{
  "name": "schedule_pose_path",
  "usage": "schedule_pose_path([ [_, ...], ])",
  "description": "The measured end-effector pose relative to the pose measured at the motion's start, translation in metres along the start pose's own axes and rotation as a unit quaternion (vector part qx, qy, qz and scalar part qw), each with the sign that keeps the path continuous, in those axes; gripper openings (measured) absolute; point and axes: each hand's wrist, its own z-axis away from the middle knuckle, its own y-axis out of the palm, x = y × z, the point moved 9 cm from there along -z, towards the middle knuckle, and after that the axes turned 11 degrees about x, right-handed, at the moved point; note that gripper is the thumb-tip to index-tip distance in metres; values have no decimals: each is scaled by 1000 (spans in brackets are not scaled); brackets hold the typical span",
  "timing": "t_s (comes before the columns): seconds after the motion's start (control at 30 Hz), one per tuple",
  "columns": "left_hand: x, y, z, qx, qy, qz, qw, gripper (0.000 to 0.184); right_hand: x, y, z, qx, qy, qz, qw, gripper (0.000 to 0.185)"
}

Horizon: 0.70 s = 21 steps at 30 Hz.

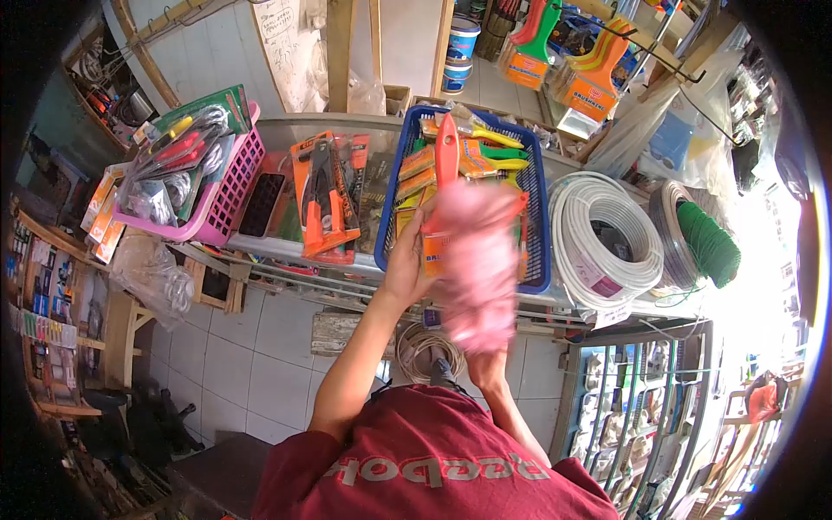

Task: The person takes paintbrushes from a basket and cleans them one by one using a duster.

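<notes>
My left hand (406,260) is closed around a packaged paintbrush (446,147) with a red handle, held upright over the counter. A pink cloth (478,269), smeared by motion, is in my right hand (489,360), whose fingers it mostly covers. The cloth hangs in front of the brush; whether they touch, I cannot tell. Just behind both hands stands a blue plastic basket (541,251), filled with several packaged paintbrushes with yellow, green and orange handles.
Left on the glass counter (290,130) are a pink basket (238,178) of packaged goods, a dark phone (262,205) and orange-handled snips (322,204). White cable coils (607,238) and green cord (709,245) lie right. Large brushes (592,82) hang beyond.
</notes>
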Motion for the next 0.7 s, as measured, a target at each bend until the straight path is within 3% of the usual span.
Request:
schedule_pose_path([
  [0.03, 6, -7, -2, 0, -16, 7, 1000, 44, -3, 9, -3, 57, 3, -78, 995, 40],
  [0.1, -7, -2, 12, -20, 32, -109, 993, 44, -11, 10, -3, 34, 7, -126, 991, 44],
  [0.13, -15, 7, 18, -35, 54, -166, 984, 45, -20, 7, 0, -43, 6, -96, 994, 44],
  [0.17, -31, 50, 20, -101, 88, -148, 980, 45, -8, 11, 0, -5, -11, 152, 988, 44],
  [0.2, -26, 48, 28, -126, 85, -60, 987, 46, 5, 16, 1, 0, -42, 390, 920, 43],
  [0.23, -26, 47, 38, -134, 95, -65, 984, 47, -8, 16, 2, 37, -14, 173, 984, 42],
  [0.27, -27, 47, 48, -142, 106, -70, 982, 47, -20, 24, 5, 72, 18, -53, 996, 41],
  [0.33, -30, 44, 67, -158, 130, -80, 976, 48, -35, 37, 7, 53, 71, -335, 938, 39],
  [0.43, -37, 37, 99, -184, 178, -97, 962, 49, -49, 57, 4, -89, 130, -498, 853, 39],
  [0.5, -35, 13, 126, -280, 171, -119, 937, 52, -11, 64, -7, 10, 57, -254, 965, 39],
  [0.53, -40, 14, 133, -242, 191, -158, 938, 52, 7, 62, -11, 123, 21, -44, 991, 38],
  [0.6, -47, 22, 145, -162, 224, -233, 932, 52, 5, 82, -10, 210, 17, -125, 969, 40],
  [0.63, -61, 37, 138, -221, 242, -140, 934, 50, -16, 93, -12, 174, 59, -406, 895, 43],
  [0.7, -60, 35, 150, -210, 229, -139, 940, 50, -93, 89, 5, 148, 73, -340, 926, 44],
])
